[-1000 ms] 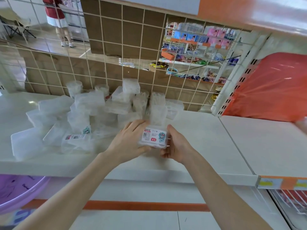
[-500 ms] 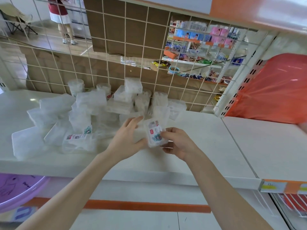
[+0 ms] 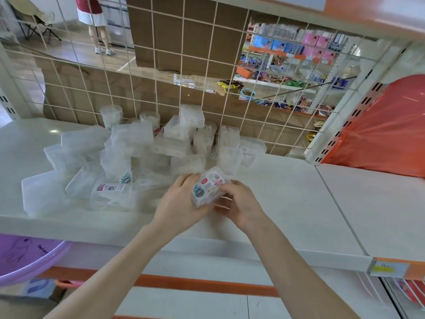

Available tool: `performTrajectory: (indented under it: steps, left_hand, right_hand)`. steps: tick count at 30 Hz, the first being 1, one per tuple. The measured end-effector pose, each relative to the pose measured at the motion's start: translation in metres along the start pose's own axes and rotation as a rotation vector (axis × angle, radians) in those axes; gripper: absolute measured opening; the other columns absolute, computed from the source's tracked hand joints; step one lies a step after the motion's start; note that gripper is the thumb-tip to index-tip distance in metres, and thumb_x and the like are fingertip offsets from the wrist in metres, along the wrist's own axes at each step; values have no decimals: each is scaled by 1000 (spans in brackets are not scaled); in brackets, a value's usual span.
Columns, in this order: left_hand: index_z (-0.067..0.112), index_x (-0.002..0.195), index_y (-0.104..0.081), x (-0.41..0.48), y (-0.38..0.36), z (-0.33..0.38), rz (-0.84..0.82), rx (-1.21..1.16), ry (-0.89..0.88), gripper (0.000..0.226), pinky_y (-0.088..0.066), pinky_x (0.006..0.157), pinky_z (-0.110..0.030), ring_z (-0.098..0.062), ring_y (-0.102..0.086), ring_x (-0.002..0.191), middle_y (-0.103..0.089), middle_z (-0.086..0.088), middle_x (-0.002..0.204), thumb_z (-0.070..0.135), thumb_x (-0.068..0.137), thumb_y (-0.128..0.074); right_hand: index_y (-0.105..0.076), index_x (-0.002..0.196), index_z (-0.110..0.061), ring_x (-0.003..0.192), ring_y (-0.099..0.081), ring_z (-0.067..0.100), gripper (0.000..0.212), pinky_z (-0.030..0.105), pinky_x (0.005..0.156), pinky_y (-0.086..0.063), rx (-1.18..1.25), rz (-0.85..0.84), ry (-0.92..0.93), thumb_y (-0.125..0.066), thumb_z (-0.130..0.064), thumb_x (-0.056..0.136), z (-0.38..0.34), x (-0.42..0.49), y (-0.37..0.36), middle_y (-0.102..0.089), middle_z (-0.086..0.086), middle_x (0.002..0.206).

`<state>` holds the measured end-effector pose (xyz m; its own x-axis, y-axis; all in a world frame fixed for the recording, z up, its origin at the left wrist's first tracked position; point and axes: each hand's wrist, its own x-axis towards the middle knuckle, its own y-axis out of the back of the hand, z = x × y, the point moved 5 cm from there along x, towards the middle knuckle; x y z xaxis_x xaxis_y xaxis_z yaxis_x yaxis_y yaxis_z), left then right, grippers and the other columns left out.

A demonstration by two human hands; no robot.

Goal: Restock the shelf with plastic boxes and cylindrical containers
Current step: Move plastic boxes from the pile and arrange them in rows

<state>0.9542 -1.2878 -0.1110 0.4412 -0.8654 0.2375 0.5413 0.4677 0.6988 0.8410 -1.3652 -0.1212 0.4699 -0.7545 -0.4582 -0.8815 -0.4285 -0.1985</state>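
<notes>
Both hands, left hand (image 3: 181, 199) and right hand (image 3: 239, 203), grasp one labelled plastic box (image 3: 208, 186) above the shelf (image 3: 287, 199). Fingers cover its lower edges. Heaped clear boxes (image 3: 138, 148) behind blur together.

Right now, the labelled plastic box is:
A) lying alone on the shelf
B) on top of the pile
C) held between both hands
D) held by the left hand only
C: the left hand and the right hand both grip the labelled box, one on each side.
</notes>
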Motion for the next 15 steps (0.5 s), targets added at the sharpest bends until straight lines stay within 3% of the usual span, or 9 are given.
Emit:
performTrajectory:
  steps: [5,9,11,15]
  left_hand:
    - [19,138,-37,-5,2,-24,-142,121,39,70,-36,89,-23,-15,-44,120,-39,6,138,32,76,-68]
    - [19,138,-37,-7,3,-31,-172,160,35,66,-37,90,-22,-13,-44,120,-38,6,137,31,79,-65]
    - [19,137,-38,-7,4,-31,-160,161,30,65,-37,91,-22,-13,-42,121,-38,6,137,30,79,-64]
    - [20,136,-38,-8,7,-27,-132,188,-19,63,-35,94,-23,-15,-39,123,-38,6,137,33,80,-63]
  right_hand:
    - [-51,98,-19,70,-61,14,21,28,67,-45,-210,174,197,-56,-5,83,-27,9,25,-61,2,88]
    - [-50,115,-14,77,-55,9,31,21,63,-41,-472,284,391,-54,-9,85,-51,19,33,-56,-5,86]
    - [-48,121,-15,78,-53,7,35,20,65,-40,-676,318,535,-55,-12,86,-64,23,29,-52,-4,105]
    - [-36,137,-18,93,-55,24,53,30,79,-41,-1142,271,664,-55,-16,88,-77,37,12,-30,5,137]
